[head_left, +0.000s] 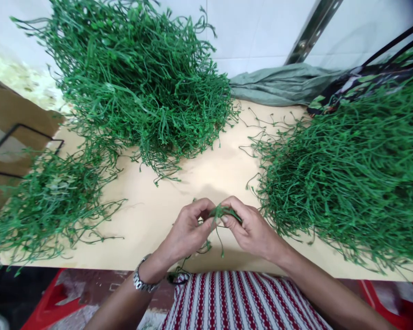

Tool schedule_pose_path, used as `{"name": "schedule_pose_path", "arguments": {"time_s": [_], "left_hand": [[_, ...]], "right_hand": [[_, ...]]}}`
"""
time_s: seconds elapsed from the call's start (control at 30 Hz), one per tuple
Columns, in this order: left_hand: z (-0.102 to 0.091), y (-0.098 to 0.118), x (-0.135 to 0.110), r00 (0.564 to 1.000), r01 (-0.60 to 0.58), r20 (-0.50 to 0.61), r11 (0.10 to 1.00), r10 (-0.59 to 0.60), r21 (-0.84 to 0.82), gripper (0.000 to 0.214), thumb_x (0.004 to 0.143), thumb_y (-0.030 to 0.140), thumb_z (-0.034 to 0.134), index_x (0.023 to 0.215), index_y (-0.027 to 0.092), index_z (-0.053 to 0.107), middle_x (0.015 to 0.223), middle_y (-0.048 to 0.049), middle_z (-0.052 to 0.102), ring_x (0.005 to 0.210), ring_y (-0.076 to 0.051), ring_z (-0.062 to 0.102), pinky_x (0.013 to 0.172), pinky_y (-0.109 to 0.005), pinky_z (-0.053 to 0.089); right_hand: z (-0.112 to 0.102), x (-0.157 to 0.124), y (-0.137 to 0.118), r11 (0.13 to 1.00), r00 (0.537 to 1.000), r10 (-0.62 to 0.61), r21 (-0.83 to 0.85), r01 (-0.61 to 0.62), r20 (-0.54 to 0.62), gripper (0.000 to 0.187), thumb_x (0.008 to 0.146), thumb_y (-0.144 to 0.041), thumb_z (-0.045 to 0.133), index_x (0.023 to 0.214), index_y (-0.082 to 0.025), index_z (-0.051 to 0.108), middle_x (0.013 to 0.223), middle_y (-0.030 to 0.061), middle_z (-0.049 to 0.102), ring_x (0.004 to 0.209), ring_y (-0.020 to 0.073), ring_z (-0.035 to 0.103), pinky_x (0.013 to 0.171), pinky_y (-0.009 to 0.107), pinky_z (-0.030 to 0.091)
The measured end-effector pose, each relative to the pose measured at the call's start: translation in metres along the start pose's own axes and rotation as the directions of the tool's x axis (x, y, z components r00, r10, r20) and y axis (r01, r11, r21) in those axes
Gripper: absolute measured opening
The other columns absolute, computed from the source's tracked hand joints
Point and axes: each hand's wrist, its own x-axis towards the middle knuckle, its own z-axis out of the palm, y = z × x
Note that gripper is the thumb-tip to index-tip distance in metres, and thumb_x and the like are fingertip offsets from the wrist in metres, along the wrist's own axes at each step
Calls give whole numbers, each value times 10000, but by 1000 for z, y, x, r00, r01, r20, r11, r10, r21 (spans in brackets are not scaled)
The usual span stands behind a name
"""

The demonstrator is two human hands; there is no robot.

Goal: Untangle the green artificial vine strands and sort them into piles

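Near the front edge of the table, my left hand [194,228] and my right hand [249,228] meet, both closed in a pinch on thin green plastic-looking stems [219,211]. Thumbs and forefingers press the stems from either side. One strand dangles below the fingers, and a few more trail under my left hand. The exact join between the stems is too small to make out. To the right lies a large heap of similar green stems [347,169], close to my right hand. A smaller loose pile [51,206] spreads on the left.
A tall mound of green stems [141,82] stands at the back. Behind the table top [206,172], a grey-green cloth [278,85] lies along the wall. At left are a cardboard box [17,110], a black wire frame [19,126] and pale yellowish pieces [24,80]. Red stools [48,302] show below.
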Motion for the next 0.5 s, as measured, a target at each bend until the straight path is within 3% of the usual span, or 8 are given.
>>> {"name": "schedule_pose_path", "arguments": {"time_s": [0.17, 0.33, 0.4, 0.5], "left_hand": [[1, -7, 1, 996, -69, 49, 998, 69, 2, 90, 767, 143, 490, 697, 132, 545, 617, 11, 500, 600, -104, 448, 581, -231, 355], [-5, -1, -1, 964, -226, 192, 942, 181, 249, 175, 771, 68, 424, 651, 145, 526, 560, 22, 476, 545, -96, 429, 543, -227, 322], [-8, 6, -4, 917, -352, 325, 850, 230, 392, 202, 742, 34, 405, 600, 154, 482, 532, 27, 445, 538, -101, 413, 551, -236, 316], [-10, 17, -8, 799, -556, 537, 673, 271, 488, 195, 690, 23, 408, 560, 166, 435, 526, 19, 456, 556, -116, 425, 592, -254, 338]], "right_hand": [[-8, -1, -4, 991, 992, -53, -119, 66, 113, 158, 873, -193, 385, 1017, -171, 447, 862, 53, 568, 759, 146, 510, 660, 262, 375], [-17, -3, -5, 944, 965, -56, -303, 134, 255, 103, 842, -203, 398, 784, -171, 477, 678, 14, 521, 607, 126, 453, 553, 251, 317], [-20, -7, -4, 930, 947, -93, -314, 194, 308, 98, 754, -116, 421, 692, -175, 468, 603, -8, 487, 548, 109, 412, 516, 242, 284], [-22, -13, -4, 914, 895, -198, -254, 316, 400, 141, 585, -45, 420, 615, -173, 472, 547, -16, 482, 519, 99, 404, 499, 237, 284]]}}
